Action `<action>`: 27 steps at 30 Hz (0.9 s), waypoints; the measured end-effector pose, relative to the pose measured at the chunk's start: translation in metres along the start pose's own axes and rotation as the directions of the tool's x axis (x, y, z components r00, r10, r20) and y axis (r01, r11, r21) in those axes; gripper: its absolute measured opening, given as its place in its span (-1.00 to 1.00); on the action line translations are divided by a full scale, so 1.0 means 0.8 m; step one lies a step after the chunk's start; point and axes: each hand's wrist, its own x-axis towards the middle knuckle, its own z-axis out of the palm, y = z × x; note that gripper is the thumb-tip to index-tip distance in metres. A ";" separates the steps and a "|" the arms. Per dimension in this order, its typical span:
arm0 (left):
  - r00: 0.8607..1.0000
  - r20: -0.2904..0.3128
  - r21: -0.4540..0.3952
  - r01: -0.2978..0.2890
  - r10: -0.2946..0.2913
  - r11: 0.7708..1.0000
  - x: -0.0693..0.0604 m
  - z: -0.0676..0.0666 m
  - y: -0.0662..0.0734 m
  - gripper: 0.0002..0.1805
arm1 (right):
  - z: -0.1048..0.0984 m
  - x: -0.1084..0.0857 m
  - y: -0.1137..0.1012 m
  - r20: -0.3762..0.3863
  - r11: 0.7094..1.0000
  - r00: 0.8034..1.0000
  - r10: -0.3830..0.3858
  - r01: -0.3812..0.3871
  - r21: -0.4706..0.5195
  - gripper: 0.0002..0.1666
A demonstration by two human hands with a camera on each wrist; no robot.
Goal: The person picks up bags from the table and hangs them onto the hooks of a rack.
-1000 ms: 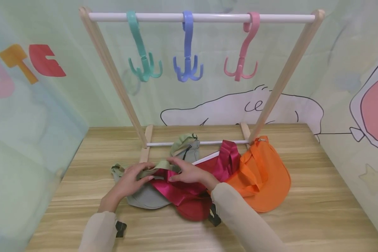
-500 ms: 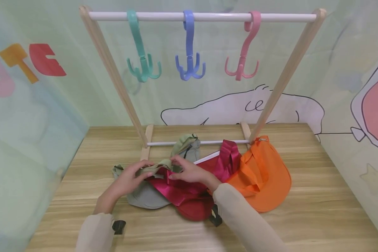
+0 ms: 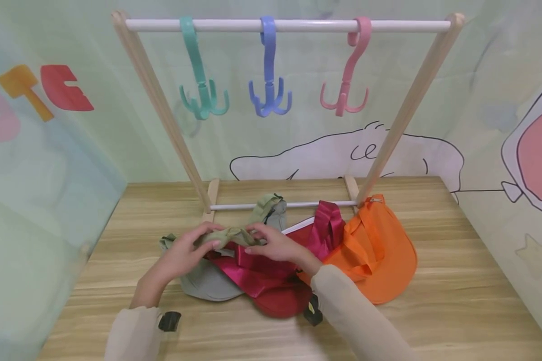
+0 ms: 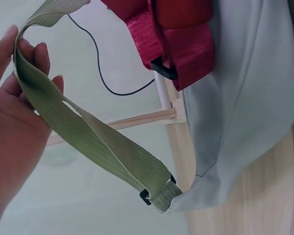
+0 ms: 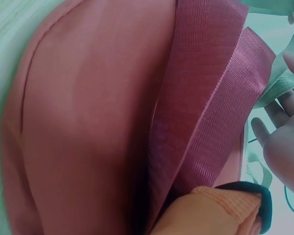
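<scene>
A grey bag (image 3: 210, 283) lies on the table, partly under a dark red bag (image 3: 282, 302). Its olive webbing strap (image 3: 230, 234) is raised off the pile, stretched between both hands. My left hand (image 3: 185, 253) holds one part of this strap, which runs between thumb and fingers in the left wrist view. My right hand (image 3: 277, 244) grips the strap further right, with its fingertips partly hidden. Below the right hand lies the crimson strap (image 3: 248, 278) of the red bag. To the right is an orange bag (image 3: 395, 260) with its strap folded on top.
Behind the bags stands a wooden rack with a white top bar (image 3: 307, 26). From it hang a green hook (image 3: 203, 100), a blue hook (image 3: 269, 95) and a pink hook (image 3: 343, 95). A lower white bar (image 3: 235, 206) crosses near the table.
The olive strap has been lifted slightly and bunched up between the hands. My left hand has shifted a little up and left; the right has barely moved. The other bags stay put.
</scene>
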 end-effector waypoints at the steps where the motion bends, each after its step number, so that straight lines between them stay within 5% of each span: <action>1: 1.000 -0.004 0.002 0.001 -0.001 1.000 0.000 -0.001 0.001 -0.70 | 0.000 -0.001 0.000 0.003 1.000 1.000 0.000 0.000 0.001 -0.49; 6: 1.000 -0.014 0.007 0.002 -0.002 1.000 -0.001 -0.005 0.004 -0.69 | -0.004 -0.004 -0.002 0.031 1.000 0.999 0.010 -0.010 0.016 -0.52; 13: 0.999 -0.034 0.019 -0.009 0.009 1.000 -0.003 -0.010 0.004 -0.71 | -0.018 -0.013 -0.013 0.018 0.989 1.000 0.010 -0.007 -0.149 -0.56; 27: 0.999 -0.047 0.001 -0.008 0.008 1.000 -0.005 -0.016 0.006 -0.74 | -0.047 -0.024 -0.030 0.096 0.995 0.994 -0.046 0.054 -0.079 -0.72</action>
